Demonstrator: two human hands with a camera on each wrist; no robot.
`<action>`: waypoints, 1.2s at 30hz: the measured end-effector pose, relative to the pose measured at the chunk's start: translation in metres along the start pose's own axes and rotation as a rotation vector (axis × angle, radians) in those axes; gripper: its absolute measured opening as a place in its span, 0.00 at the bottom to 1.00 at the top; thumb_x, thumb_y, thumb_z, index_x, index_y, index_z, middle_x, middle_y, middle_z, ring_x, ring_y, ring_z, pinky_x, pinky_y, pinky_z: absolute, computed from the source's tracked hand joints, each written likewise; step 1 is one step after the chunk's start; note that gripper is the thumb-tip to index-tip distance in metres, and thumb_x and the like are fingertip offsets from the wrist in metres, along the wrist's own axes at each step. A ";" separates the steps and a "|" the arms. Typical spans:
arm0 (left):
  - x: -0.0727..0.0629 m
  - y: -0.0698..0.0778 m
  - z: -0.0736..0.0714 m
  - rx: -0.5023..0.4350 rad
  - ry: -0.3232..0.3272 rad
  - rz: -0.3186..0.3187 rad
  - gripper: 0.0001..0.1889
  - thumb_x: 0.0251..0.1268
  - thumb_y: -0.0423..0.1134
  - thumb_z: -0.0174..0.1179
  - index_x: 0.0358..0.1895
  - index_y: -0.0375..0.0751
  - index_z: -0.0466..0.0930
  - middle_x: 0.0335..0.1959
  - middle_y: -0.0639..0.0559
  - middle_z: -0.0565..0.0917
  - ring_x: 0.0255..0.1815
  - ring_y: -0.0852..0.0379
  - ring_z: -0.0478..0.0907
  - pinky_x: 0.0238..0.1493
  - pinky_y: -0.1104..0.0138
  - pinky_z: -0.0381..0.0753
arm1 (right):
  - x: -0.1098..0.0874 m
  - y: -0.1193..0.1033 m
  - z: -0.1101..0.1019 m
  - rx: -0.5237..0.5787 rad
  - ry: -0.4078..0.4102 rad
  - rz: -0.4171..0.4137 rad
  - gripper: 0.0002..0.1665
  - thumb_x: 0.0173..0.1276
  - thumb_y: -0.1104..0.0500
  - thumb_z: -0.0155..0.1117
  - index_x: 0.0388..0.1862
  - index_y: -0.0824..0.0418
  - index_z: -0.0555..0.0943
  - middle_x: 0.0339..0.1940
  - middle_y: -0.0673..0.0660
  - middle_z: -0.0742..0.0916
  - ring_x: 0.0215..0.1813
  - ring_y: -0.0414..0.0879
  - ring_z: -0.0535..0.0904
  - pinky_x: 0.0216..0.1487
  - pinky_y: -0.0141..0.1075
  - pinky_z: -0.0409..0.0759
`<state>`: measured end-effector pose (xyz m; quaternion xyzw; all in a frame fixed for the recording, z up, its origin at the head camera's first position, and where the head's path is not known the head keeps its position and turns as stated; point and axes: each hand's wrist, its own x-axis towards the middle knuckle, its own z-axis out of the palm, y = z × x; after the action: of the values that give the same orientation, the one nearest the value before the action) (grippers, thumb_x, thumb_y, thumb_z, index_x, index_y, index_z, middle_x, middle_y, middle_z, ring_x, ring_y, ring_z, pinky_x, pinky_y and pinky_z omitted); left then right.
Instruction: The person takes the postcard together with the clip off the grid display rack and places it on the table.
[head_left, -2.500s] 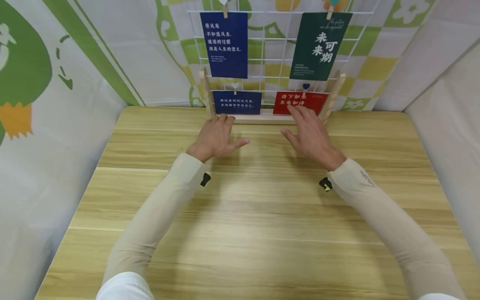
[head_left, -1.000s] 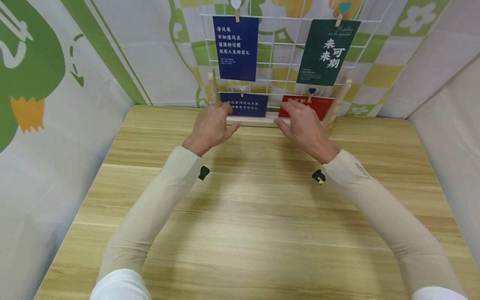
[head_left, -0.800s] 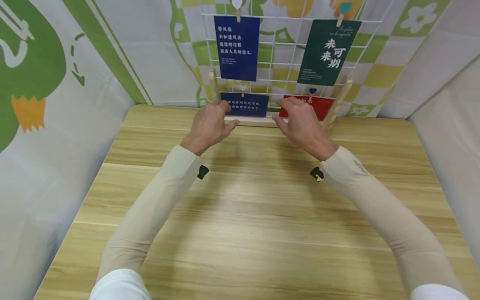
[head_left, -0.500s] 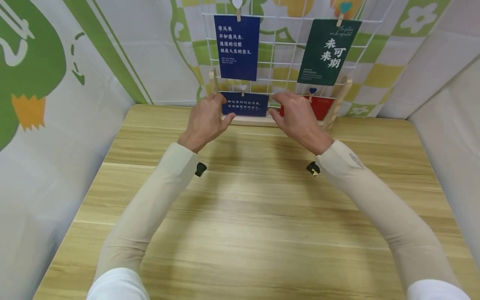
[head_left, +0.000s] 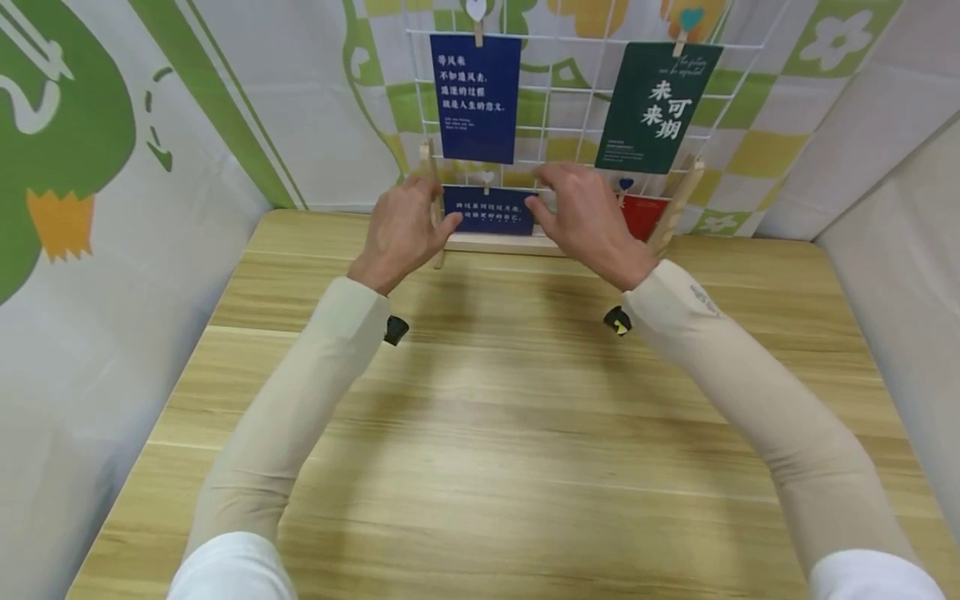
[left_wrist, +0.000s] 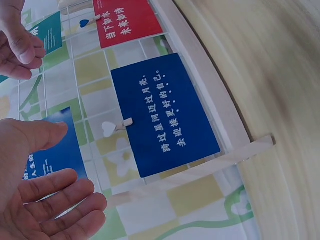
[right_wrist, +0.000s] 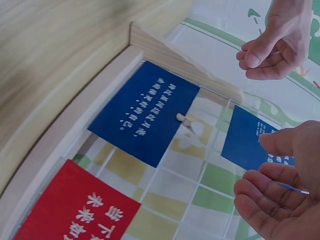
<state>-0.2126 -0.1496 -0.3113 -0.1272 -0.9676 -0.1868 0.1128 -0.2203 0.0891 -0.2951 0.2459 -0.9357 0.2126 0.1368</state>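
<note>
A white wire grid [head_left: 555, 83] stands in a wooden frame [head_left: 678, 204] at the back of the table. My left hand [head_left: 401, 225] hovers by the frame's left leg, thumb spread, holding nothing. The right hand [head_left: 588, 221], also without anything in it, is in front of the grid between the lower blue card [head_left: 491, 210] and the red card [head_left: 641, 218], partly hiding the red one. A white heart clothespin [left_wrist: 116, 127] pins the lower blue card. Above hang a taller blue card [head_left: 476, 100] and a green card [head_left: 660, 108], each on a heart clothespin.
The wood-grain table [head_left: 480, 450] stretches from the frame toward the person. Behind the grid hangs a patterned cloth [head_left: 776, 108] in green, yellow and white. Pale cloth walls flank the table at left and right.
Both hands have risen along the grid and shifted left, the right one leaving the middle of the red card for the gap beside the lower blue card. The cards hang as before.
</note>
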 end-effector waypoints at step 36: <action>0.018 -0.003 -0.017 -0.113 -0.026 -0.146 0.23 0.68 0.48 0.61 0.55 0.32 0.78 0.52 0.36 0.84 0.50 0.42 0.83 0.50 0.56 0.83 | 0.058 -0.032 -0.031 0.004 0.071 -0.021 0.20 0.73 0.57 0.59 0.58 0.67 0.79 0.55 0.63 0.86 0.54 0.53 0.83 0.59 0.40 0.80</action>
<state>-0.2274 -0.1552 -0.2925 -0.0647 -0.9636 -0.2470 0.0788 -0.2482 0.0546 -0.2364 0.2481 -0.9272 0.2219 0.1717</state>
